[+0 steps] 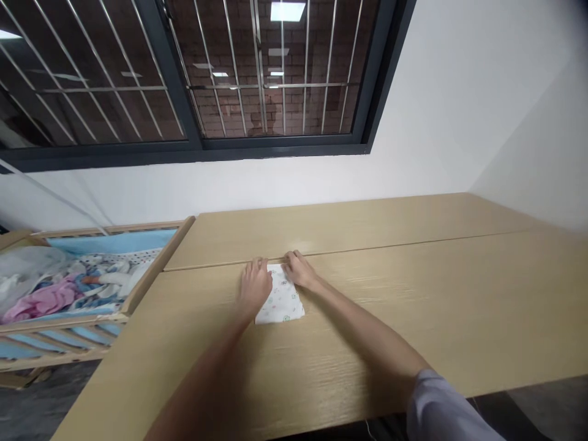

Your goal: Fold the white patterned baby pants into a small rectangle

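Note:
A small white cloth with tiny coloured prints [282, 301] lies folded into a rectangle on the light wooden table [413, 294]. My left hand [255, 286] rests flat on the cloth's left side, fingers pointing away from me. My right hand [298, 269] presses on the cloth's far right corner, near the seam between the two tabletops. Neither hand lifts the cloth; both lie on top of it.
A wooden cot [82, 288] with blue lining stands at the left, holding a heap of pink, blue and white clothes [55, 291]. A white wall and a dark-framed barred window [206, 79] rise behind the table. The table's near edge runs along the bottom.

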{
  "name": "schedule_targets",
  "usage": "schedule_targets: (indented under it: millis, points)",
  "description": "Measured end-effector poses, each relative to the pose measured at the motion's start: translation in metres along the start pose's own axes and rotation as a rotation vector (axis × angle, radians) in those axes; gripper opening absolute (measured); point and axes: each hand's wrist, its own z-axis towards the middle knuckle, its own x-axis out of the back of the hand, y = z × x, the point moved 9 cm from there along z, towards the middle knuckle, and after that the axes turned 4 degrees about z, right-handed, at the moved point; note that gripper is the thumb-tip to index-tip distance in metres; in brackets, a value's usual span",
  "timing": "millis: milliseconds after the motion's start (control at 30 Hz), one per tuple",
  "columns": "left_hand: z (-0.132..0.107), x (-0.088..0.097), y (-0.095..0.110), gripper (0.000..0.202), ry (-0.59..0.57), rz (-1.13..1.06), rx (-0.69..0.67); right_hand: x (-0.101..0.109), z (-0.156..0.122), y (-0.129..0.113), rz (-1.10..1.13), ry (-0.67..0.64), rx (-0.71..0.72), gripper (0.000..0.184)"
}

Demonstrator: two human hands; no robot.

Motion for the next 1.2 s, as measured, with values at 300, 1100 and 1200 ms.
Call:
schedule_targets:
  millis: [300, 1100, 1200]
  points:
    - [-0.153, -0.040, 0.035, 0.044, 0.098, 0.317, -0.141, -0.061, -0.105, -0.104, -0.105, -0.527, 0.778, 0.055]
    - [-0.130, -0.035, 0.007, 0.030, -0.076, 0.115, -0.250, -0.032, -0.037, -0.044, -0.213, -0.342, 0.454, 0.065]
    - [-0.124, -0.026, -0.010, 0.034, -0.079, -0.013, -0.288, -0.013, -0.076, -0.050, -0.232, -0.332, 0.460, 0.058]
